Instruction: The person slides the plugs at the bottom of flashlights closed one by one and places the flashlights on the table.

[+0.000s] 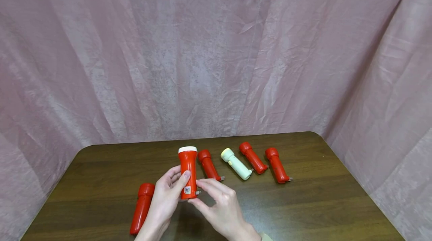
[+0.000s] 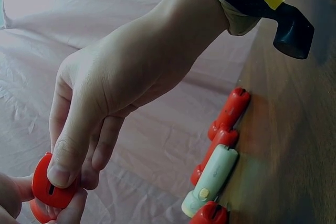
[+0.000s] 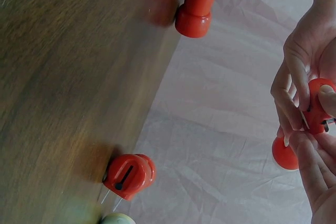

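A red flashlight with a white rim is held upright above the table, lens end up. My left hand grips its body, thumb across the front beside a small white label. At the lower end, my right hand pinches the base between thumb and fingers, close to the metal plug prongs that stick out sideways. From the left wrist view, the right thumb presses on the slotted red end cap. The prongs also show between both hands in the right wrist view.
A red flashlight lies left of my left forearm. Behind and to the right lie a pale green flashlight and several red ones, including one at far right. The brown wooden table ends at pink curtains.
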A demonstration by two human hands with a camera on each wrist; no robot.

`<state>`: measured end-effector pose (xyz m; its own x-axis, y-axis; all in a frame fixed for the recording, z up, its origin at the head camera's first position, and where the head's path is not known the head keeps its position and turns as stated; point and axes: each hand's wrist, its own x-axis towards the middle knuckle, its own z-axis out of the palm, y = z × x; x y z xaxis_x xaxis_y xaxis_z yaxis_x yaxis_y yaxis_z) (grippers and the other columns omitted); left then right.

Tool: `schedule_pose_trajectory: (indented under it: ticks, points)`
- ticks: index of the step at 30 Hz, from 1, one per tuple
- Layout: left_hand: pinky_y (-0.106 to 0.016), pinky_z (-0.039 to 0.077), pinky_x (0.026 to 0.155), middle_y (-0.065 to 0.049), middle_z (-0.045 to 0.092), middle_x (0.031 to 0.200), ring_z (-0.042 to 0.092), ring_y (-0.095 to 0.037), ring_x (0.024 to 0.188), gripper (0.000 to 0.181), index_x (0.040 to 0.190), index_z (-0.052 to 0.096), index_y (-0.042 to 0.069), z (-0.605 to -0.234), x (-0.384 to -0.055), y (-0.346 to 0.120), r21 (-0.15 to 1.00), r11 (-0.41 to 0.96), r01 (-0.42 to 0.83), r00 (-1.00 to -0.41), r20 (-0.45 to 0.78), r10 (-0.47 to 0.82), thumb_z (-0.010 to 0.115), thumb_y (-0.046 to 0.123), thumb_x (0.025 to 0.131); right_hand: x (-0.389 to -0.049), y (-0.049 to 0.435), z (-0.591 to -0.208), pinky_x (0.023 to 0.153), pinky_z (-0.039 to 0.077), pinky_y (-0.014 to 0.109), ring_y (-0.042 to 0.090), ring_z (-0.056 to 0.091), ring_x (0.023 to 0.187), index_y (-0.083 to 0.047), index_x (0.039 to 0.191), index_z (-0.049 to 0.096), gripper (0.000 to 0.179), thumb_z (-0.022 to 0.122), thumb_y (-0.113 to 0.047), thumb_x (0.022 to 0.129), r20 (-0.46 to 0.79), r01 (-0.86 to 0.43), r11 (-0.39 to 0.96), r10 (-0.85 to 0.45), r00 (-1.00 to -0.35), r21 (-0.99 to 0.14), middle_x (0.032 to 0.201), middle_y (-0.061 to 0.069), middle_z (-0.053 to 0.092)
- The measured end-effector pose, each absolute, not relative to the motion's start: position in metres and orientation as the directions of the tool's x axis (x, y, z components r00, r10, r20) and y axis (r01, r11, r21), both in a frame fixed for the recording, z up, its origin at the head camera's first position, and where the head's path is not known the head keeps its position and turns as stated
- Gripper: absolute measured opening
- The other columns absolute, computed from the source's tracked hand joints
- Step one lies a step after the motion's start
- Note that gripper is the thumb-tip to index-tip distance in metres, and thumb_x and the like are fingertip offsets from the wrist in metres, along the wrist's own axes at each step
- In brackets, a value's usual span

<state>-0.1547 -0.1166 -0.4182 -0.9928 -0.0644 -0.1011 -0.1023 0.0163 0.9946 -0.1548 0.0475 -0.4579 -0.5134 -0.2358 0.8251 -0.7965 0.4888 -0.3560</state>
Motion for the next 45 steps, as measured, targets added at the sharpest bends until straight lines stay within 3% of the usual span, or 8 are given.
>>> schedule_pose_trajectory:
  ticks: [13, 23, 31, 45]
  points:
    - [-0.02, 0.059, 0.083, -0.017, 0.07, 0.13, 0.069, -0.01, 0.099, 0.05, 0.144, 0.055, -0.002, -0.4193, -0.1545, -0.1148, 0.995, 0.016, -0.097, -0.993, -0.096, -0.065, 0.068, 0.021, 0.103, -0.1522, 0.0465, -0.4558, 0.083, 0.062, 0.018, 0.011, 0.078, 0.089, -0.009, 0.108, 0.078, 0.043, 0.097, -0.022, 0.072, 0.807, -0.77, 0.51, -0.221, -0.548, -0.383, 0.101, 0.001, 0.081]
    - [-0.02, 0.06, 0.082, -0.019, 0.068, 0.133, 0.069, -0.01, 0.099, 0.052, 0.147, 0.052, -0.002, -0.4196, -0.1542, -0.1139, 0.996, 0.007, -0.093, -0.994, -0.093, -0.062, 0.068, 0.021, 0.103, -0.1535, 0.0454, -0.46, 0.083, 0.062, 0.019, 0.01, 0.078, 0.088, -0.008, 0.11, 0.076, 0.048, 0.098, -0.023, 0.071, 0.839, -0.78, 0.539, -0.225, -0.496, -0.317, 0.102, 0.002, 0.081]
    - [-0.021, 0.061, 0.082, -0.017, 0.068, 0.13, 0.069, -0.014, 0.101, 0.052, 0.146, 0.053, -0.002, -0.4208, -0.1545, -0.1125, 0.995, -0.004, -0.102, -0.993, -0.102, -0.06, 0.069, 0.02, 0.103, -0.1556, 0.0462, -0.4612, 0.08, 0.063, 0.023, 0.014, 0.078, 0.087, -0.007, 0.111, 0.076, 0.05, 0.098, -0.023, 0.07, 0.89, -0.798, 0.568, -0.235, -0.39, -0.2, 0.1, 0.003, 0.08]
    - [-0.022, 0.062, 0.079, -0.019, 0.067, 0.133, 0.069, -0.01, 0.098, 0.053, 0.149, 0.049, -0.005, -0.4219, -0.1551, -0.1136, 0.995, -0.035, -0.096, -0.994, -0.098, -0.057, 0.066, 0.019, 0.104, -0.1556, 0.0481, -0.4587, 0.081, 0.063, 0.022, 0.012, 0.077, 0.088, -0.008, 0.111, 0.076, 0.049, 0.098, -0.027, 0.071, 0.88, -0.795, 0.571, -0.248, -0.404, -0.204, 0.101, 0.002, 0.08]
